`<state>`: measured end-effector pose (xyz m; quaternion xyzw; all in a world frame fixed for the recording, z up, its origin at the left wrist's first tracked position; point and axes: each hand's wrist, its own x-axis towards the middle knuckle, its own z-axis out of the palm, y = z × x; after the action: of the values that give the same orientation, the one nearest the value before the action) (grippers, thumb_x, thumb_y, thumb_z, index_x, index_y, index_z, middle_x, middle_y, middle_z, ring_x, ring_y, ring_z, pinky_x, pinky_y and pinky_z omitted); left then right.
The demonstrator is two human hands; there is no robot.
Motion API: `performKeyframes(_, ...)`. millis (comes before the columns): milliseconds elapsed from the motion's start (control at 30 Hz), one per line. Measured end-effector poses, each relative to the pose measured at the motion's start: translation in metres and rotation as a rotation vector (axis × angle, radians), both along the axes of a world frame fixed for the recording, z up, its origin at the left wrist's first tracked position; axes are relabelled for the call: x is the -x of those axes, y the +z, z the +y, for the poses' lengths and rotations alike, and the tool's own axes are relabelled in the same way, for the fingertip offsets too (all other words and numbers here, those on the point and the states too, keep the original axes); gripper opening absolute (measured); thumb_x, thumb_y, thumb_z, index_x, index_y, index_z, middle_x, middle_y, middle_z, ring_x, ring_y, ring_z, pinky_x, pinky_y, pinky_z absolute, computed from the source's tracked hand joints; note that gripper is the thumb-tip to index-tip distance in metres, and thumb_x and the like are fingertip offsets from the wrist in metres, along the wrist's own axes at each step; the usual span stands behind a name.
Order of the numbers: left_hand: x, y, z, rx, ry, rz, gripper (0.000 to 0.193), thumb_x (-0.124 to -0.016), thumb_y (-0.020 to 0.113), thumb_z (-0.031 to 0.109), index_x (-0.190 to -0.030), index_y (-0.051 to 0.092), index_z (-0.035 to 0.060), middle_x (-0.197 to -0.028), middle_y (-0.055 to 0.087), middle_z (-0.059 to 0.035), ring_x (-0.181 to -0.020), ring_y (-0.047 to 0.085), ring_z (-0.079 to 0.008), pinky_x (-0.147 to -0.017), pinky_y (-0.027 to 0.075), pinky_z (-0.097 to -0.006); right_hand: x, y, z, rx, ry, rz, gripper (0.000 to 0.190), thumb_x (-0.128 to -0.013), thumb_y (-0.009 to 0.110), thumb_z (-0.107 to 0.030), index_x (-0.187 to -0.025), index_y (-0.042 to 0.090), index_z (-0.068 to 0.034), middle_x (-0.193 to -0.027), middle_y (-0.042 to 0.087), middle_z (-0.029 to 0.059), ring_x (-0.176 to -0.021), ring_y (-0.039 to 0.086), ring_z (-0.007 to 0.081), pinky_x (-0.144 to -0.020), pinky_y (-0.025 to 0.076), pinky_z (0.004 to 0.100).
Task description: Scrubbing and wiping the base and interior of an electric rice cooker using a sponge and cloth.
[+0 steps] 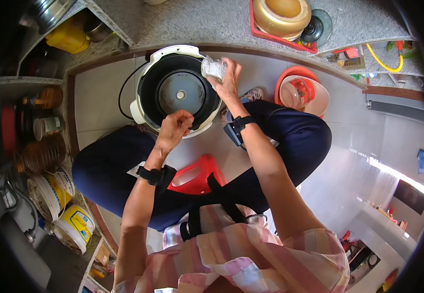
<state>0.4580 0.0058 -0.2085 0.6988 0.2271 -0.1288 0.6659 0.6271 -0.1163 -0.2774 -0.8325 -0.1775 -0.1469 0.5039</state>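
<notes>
Before me on the tiled floor stands the white and black body of an electric cooker (149,69), lidless, with a metal plate and a round centre button (181,95) inside. My right hand (227,81) grips a crumpled silvery-white wad (213,68), which looks like foil or thin plastic, at the cooker's right rim. Over the near rim is my left hand (177,128), its fingers curled together; nothing shows between them. Both wrists wear black straps. A black cord (121,89) curves round the cooker's left side.
A red plastic stool (206,170) is between my legs. Red and pink basins (318,96) stand at the right. A red tray (257,33) holding a gold-coloured pot (283,23) rests on the counter (193,22). Shelves with jars and white-yellow buckets (74,227) line the left.
</notes>
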Motion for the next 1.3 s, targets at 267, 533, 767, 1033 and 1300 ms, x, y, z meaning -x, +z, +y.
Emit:
performKeyframes(267,-0.007,-0.009,-0.011,0.09,0.03,0.093,0.016,-0.085,0.056,0.015,-0.093,0.058,0.0017,-0.07,0.057,-0.002,-0.06,0.053,-0.007,-0.055,0.046,-0.0205,-0.01,0.003,-0.004,0.447,0.062,0.21,0.031,-0.084,0.051,-0.025,-0.11,0.049,-0.007,-0.092,0.05,0.0246,-0.084,0.052,0.043,-0.073,0.043,0.049)
performKeyframes(533,-0.012,-0.012,-0.014,0.092,0.007,0.158,0.016,-0.086,0.056,0.016,-0.093,0.058,0.0028,-0.072,0.058,-0.0017,-0.06,0.053,-0.0067,-0.054,0.046,-0.0201,-0.022,0.001,-0.008,0.279,0.144,0.408,0.038,-0.088,0.04,-0.038,-0.105,0.052,-0.006,-0.094,0.053,0.022,-0.086,0.053,0.0406,-0.074,0.042,0.044)
performKeyframes(767,-0.009,-0.018,-0.012,0.103,0.009,0.16,0.015,-0.086,0.055,0.015,-0.093,0.058,0.0029,-0.072,0.058,-0.0018,-0.06,0.053,-0.0066,-0.054,0.046,-0.0202,-0.045,-0.032,-0.001,-0.091,-0.121,0.775,0.035,-0.087,0.038,-0.034,-0.091,0.059,-0.007,-0.089,0.06,0.0199,-0.088,0.053,0.0398,-0.076,0.041,0.0437)
performKeyframes(1033,-0.011,-0.018,-0.013,0.113,0.012,0.184,0.013,-0.087,0.055,0.015,-0.092,0.058,0.0034,-0.071,0.057,-0.0007,-0.06,0.052,-0.0058,-0.054,0.045,-0.0193,-0.067,-0.069,-0.02,-0.561,0.015,1.343,0.028,-0.087,0.051,-0.025,-0.085,0.062,0.001,-0.079,0.063,0.0068,-0.064,0.058,0.0171,-0.059,0.048,0.0298)
performKeyframes(1300,-0.013,-0.019,-0.014,0.063,-0.014,0.207,0.014,-0.087,0.055,0.015,-0.093,0.058,0.0032,-0.072,0.058,-0.0013,-0.06,0.053,-0.0064,-0.054,0.046,-0.0196,-0.061,-0.092,-0.026,-1.152,0.242,1.491,0.019,-0.085,0.055,-0.017,-0.092,0.059,0.001,-0.084,0.064,0.0113,-0.067,0.063,0.0185,-0.062,0.054,0.0313)
